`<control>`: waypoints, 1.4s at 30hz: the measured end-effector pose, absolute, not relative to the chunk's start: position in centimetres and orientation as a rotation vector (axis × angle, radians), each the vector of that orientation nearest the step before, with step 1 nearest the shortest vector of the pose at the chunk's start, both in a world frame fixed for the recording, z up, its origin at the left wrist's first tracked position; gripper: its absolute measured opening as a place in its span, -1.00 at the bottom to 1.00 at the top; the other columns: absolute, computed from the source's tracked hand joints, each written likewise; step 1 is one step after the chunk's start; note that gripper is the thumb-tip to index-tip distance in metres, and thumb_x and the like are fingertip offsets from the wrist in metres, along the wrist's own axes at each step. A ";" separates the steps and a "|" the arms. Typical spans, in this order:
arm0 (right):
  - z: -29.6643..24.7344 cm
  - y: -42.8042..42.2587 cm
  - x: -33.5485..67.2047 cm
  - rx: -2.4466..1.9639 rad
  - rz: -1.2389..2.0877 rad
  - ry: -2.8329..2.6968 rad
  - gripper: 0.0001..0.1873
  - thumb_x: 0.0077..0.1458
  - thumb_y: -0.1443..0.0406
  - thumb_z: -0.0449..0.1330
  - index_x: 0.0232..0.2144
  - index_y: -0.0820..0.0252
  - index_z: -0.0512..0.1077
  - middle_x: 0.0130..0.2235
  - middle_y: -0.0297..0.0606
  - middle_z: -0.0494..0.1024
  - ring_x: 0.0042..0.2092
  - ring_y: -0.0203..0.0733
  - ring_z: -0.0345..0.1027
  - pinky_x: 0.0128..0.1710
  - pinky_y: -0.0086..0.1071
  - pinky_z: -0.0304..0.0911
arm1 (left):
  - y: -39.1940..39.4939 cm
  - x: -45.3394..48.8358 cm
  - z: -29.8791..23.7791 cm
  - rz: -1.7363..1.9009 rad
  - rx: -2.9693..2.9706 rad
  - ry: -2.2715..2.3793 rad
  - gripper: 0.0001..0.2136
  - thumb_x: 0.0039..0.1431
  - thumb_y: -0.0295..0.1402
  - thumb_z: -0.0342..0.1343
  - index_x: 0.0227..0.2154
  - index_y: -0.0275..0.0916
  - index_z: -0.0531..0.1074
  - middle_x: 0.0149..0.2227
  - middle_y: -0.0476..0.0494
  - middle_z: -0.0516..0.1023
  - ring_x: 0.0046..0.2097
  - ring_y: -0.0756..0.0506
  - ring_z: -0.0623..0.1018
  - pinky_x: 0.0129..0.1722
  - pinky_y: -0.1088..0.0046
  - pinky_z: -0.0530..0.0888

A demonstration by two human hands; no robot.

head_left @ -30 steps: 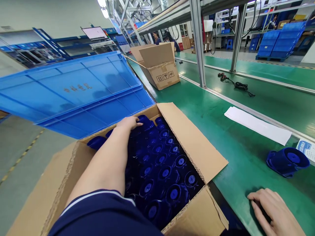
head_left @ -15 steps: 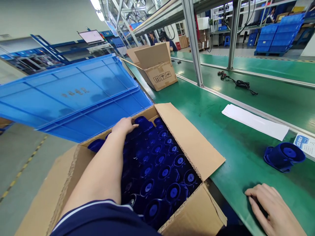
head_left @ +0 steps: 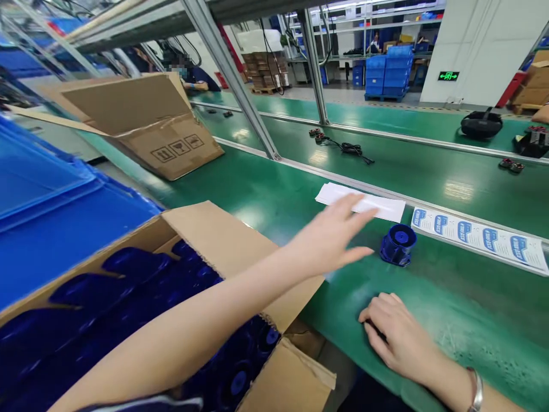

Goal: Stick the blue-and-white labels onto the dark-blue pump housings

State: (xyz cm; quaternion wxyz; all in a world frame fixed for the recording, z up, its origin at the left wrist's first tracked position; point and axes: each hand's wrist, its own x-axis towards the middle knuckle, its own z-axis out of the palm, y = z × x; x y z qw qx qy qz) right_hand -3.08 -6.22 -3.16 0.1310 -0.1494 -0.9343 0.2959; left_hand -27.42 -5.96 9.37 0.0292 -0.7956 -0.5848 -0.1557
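Now out of the carton (head_left: 227,240), the left hand (head_left: 328,237) spreads wide, empty.
It points toward the blue part (head_left: 398,245); right hand (head_left: 397,337) curls near the worktop's (head_left: 467,309) near edge, contents hidden.

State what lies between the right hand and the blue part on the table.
Bare green tabletop lies between the right hand and the blue part, as the head view shows.

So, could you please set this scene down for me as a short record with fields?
Left hand: fingers spread, holding nothing, apart from the single blue part
Right hand: loosely curled, resting on the green tabletop
Near carton: open, holding many blue parts
Papers: white sheets, beside a strip of labels
Farther back: second open carton, black cable
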 end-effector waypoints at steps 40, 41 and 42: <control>-5.9 -4.8 -2.2 -0.203 0.627 -2.691 -0.87 0.37 0.22 0.10 -0.13 0.08 0.42 -0.32 -0.26 0.54 -0.32 -0.17 0.50 -0.31 -0.36 0.42 | -23.4 -61.3 3.0 0.273 -0.726 -2.899 -0.60 0.31 -0.19 0.17 0.13 -0.24 0.38 0.15 -0.27 0.44 0.10 -0.25 0.50 0.07 0.01 0.49; -5.9 -4.8 -2.2 -0.210 0.627 -2.696 -0.87 0.37 0.22 0.10 -0.13 0.09 0.42 -0.32 -0.26 0.54 -0.32 -0.17 0.49 -0.31 -0.36 0.42 | -23.5 -61.7 2.7 0.275 -0.724 -2.901 -0.60 0.31 -0.20 0.18 0.13 -0.25 0.38 0.14 -0.27 0.45 0.09 -0.24 0.51 0.06 0.02 0.50; -5.8 -4.9 -2.2 -0.216 0.627 -2.699 -0.87 0.37 0.21 0.10 -0.13 0.09 0.42 -0.32 -0.26 0.54 -0.32 -0.17 0.49 -0.32 -0.37 0.42 | -23.6 -62.0 2.4 0.274 -0.720 -2.902 -0.60 0.31 -0.20 0.18 0.13 -0.25 0.38 0.13 -0.26 0.45 0.08 -0.24 0.52 0.05 0.03 0.51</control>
